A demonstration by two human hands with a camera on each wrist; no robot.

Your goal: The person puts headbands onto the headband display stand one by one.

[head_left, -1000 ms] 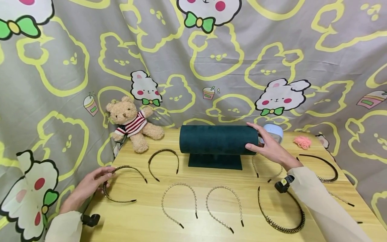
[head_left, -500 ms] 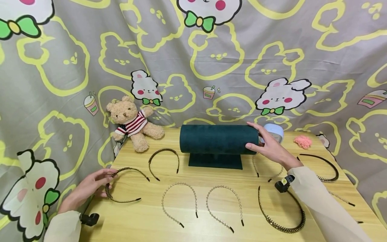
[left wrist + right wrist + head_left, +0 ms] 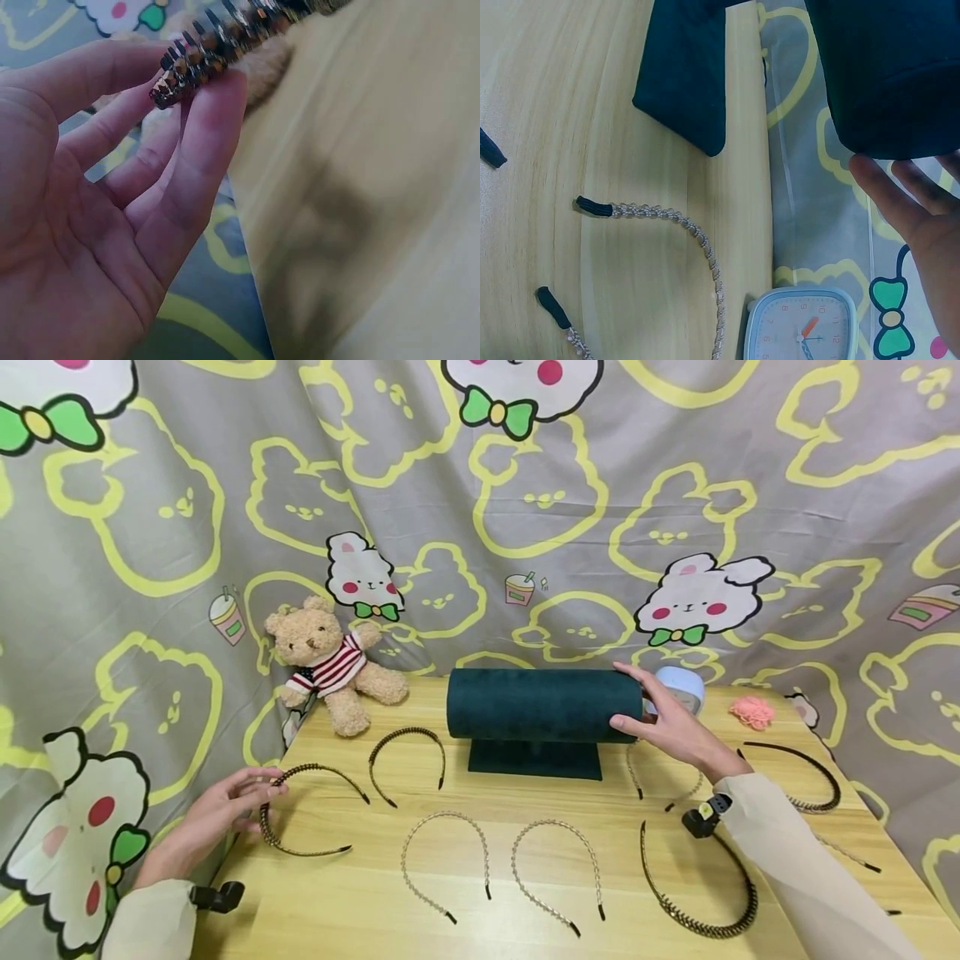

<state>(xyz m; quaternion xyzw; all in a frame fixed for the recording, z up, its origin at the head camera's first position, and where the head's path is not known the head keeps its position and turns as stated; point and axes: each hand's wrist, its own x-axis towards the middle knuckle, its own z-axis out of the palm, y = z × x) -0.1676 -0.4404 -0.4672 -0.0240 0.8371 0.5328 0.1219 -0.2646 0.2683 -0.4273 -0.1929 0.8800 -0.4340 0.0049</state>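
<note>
In the head view, my left hand [image 3: 225, 814] pinches a dark beaded headband [image 3: 271, 840] at its curved middle, over the table's left edge. Thumb and fingertips meet on the studded band in the left wrist view, and both black tips point right. My right hand [image 3: 666, 720] holds the right end of a dark green velvet headband stand [image 3: 536, 703], a horizontal roll on a flat base. Its thumb lies on the front and its fingers reach over the top. The stand carries no headband. In the right wrist view, fingertips [image 3: 864, 166] touch the roll's rim.
Several headbands lie on the table, among them a dark one [image 3: 406, 733], two clear beaded ones [image 3: 405, 860] [image 3: 514, 860] and a large dark one [image 3: 708, 929]. A teddy bear [image 3: 330, 664] sits back left. A blue clock [image 3: 801, 294] and pink coil [image 3: 752, 712] stand back right.
My left hand with the dark headband has shifted slightly right and then up a little, the band tilting. My right hand stays on the stand.
</note>
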